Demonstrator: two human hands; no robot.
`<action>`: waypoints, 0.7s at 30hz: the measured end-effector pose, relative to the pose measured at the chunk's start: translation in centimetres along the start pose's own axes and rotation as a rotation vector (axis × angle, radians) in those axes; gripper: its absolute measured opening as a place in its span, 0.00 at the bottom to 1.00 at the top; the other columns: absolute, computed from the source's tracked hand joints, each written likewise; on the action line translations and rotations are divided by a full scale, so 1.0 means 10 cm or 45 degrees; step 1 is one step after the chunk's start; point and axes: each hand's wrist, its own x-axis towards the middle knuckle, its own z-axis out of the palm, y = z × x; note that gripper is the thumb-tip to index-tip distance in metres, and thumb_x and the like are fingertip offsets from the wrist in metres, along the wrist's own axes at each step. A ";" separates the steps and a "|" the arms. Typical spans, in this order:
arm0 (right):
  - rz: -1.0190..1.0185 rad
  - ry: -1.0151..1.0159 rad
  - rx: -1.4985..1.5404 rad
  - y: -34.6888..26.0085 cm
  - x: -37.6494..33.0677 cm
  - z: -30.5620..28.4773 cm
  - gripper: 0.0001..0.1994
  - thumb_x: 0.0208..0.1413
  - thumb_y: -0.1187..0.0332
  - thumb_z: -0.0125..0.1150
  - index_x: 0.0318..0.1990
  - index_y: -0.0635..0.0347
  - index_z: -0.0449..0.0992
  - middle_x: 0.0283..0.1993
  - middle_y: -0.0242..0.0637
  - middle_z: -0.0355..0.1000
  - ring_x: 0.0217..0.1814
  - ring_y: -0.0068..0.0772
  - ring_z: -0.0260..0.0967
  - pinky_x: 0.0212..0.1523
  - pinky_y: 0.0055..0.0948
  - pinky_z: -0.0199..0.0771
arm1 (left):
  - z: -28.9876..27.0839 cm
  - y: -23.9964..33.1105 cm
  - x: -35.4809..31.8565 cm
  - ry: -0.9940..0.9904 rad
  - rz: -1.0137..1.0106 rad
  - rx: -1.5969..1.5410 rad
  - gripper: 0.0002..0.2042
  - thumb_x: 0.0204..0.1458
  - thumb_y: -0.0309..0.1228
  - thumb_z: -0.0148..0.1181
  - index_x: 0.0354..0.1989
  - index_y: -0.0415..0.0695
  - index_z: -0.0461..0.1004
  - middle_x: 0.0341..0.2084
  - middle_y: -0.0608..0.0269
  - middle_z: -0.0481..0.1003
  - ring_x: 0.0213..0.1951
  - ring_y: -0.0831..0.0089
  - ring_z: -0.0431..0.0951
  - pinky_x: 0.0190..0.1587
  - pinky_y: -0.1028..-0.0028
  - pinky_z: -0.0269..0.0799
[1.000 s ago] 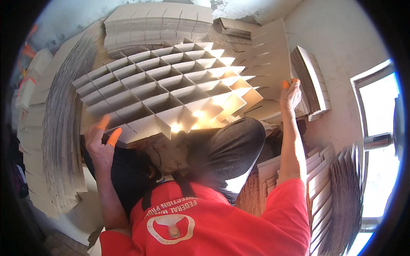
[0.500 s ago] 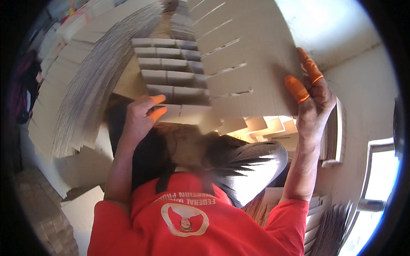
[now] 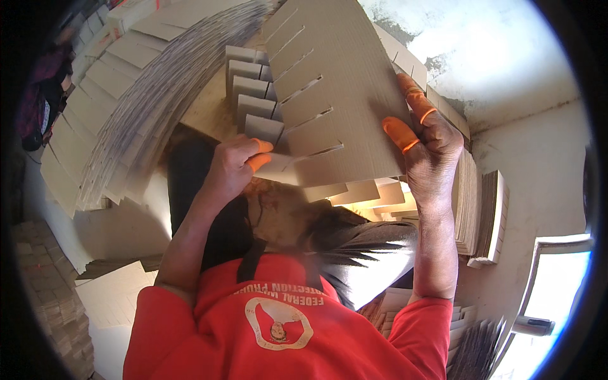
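Nearest, the red shirt (image 3: 278,329) fills the lower frame, both forearms rising from it. Left hand (image 3: 231,168) — grip closed, orange-capped thumb and forefinger pinching the lower corner of a flat slotted cardboard sheet (image 3: 335,101). Right hand (image 3: 430,149) holds the sheet's right edge, its orange finger cots (image 3: 400,133) pressed on the face, palm behind; grip closed on the board. Sheet is raised and tilted, its slits open toward the left.

Just behind it, a set of narrower cardboard strips (image 3: 250,95) stands in the slits, edges showing at the left. Below the sheet, more divider pieces (image 3: 367,193) lie in bright light.

Farther out: fanned stacks of flat cardboard (image 3: 145,95) at the left, another stack (image 3: 472,202) right, a pale wall (image 3: 494,57) beyond, a window (image 3: 557,285) at lower right.

Judgement: the step in hand looks like seating a long divider across the crossing strips. Next move calls for lining each slit with its strip, then pressing down evenly — a skewed push could buckle the board.
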 end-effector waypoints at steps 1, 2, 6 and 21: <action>-0.028 0.017 0.000 0.03 0.00 0.02 0.22 0.51 0.85 0.61 0.56 0.75 0.72 0.59 0.49 0.72 0.49 0.22 0.73 0.47 0.22 0.77 | 0.00 0.00 0.00 0.002 0.000 -0.001 0.08 0.44 0.19 0.68 0.35 0.36 0.79 0.25 0.50 0.75 0.29 0.56 0.76 0.32 0.64 0.71; 0.010 0.017 0.022 0.00 0.01 0.02 0.22 0.52 0.85 0.61 0.57 0.74 0.72 0.59 0.48 0.73 0.48 0.21 0.73 0.46 0.22 0.76 | 0.00 0.01 0.01 0.004 0.001 -0.002 0.08 0.44 0.19 0.68 0.35 0.36 0.79 0.25 0.50 0.75 0.29 0.56 0.76 0.32 0.64 0.71; 0.046 0.033 -0.022 -0.07 0.05 0.06 0.23 0.53 0.84 0.59 0.59 0.73 0.70 0.55 0.44 0.76 0.46 0.19 0.73 0.45 0.20 0.76 | 0.00 0.00 0.00 0.003 -0.027 -0.019 0.09 0.44 0.19 0.68 0.35 0.37 0.79 0.25 0.51 0.75 0.29 0.56 0.75 0.32 0.65 0.71; 0.164 -0.128 -0.367 -0.23 0.05 0.20 0.25 0.53 0.84 0.62 0.60 0.70 0.70 0.60 0.47 0.72 0.52 0.21 0.71 0.50 0.22 0.74 | 0.05 -0.08 0.00 0.030 -0.038 -0.087 0.08 0.45 0.20 0.67 0.35 0.37 0.79 0.25 0.52 0.75 0.29 0.56 0.75 0.32 0.65 0.71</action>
